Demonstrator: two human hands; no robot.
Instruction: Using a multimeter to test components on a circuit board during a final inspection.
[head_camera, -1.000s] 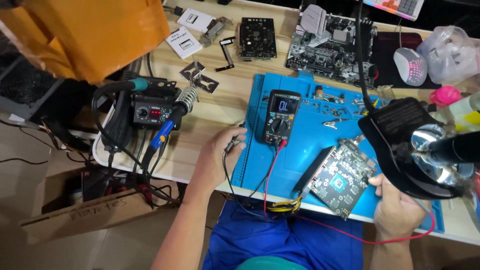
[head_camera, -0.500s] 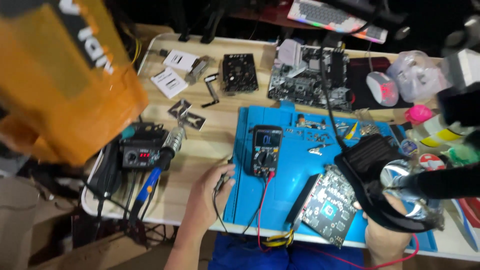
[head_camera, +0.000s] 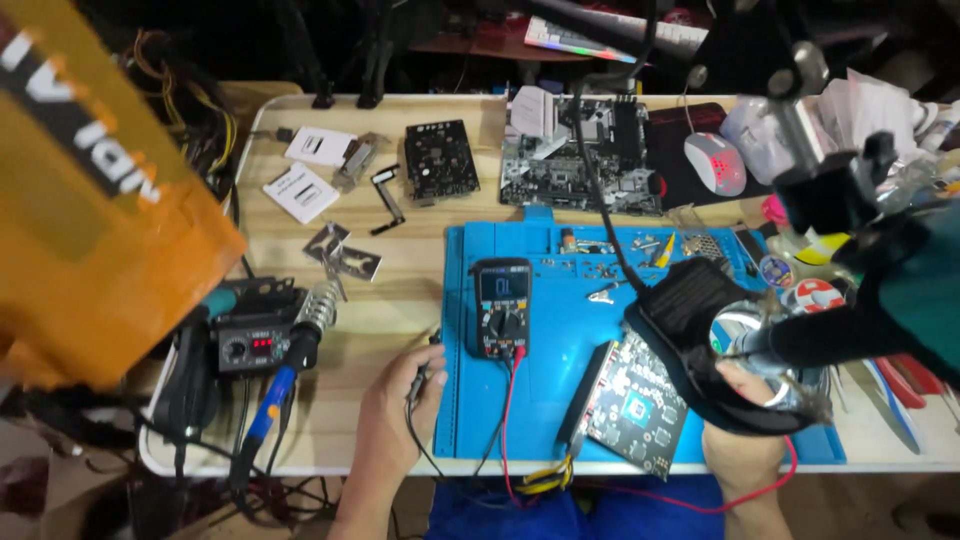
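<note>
Probe lead (head_camera: 425, 385), black, pinched in the left hand (head_camera: 395, 400) at the near edge of the worktop (head_camera: 420, 240), just left of the blue mat (head_camera: 560, 400). Fingers curled narrow round it, black wire trailing off the front edge. Further left, well apart from that hand: soldering station (head_camera: 245, 345) with lit display, iron (head_camera: 290, 365) parked in its coil stand, tangle of cables below.

Just right of the left hand, on the mat: multimeter (head_camera: 500, 308), red and black leads plugged in at its foot and running toward the body. Right again, circuit board (head_camera: 630, 405) lying tilted across the mat's near corner, between the two hands. Right hand (head_camera: 745, 440) at the board's right side, largely hidden under a black magnifier lamp (head_camera: 700, 320); grip impossible to tell, nor whether a red probe sits in it.

Risks, as judged: slipping probe tip bridging neighbouring pins and shorting the board; slack leads dragging the meter or snagging loose screws (head_camera: 610, 270) on the mat; lamp head blocking sight of the contact point; board sliding off the mat's near edge.
</note>
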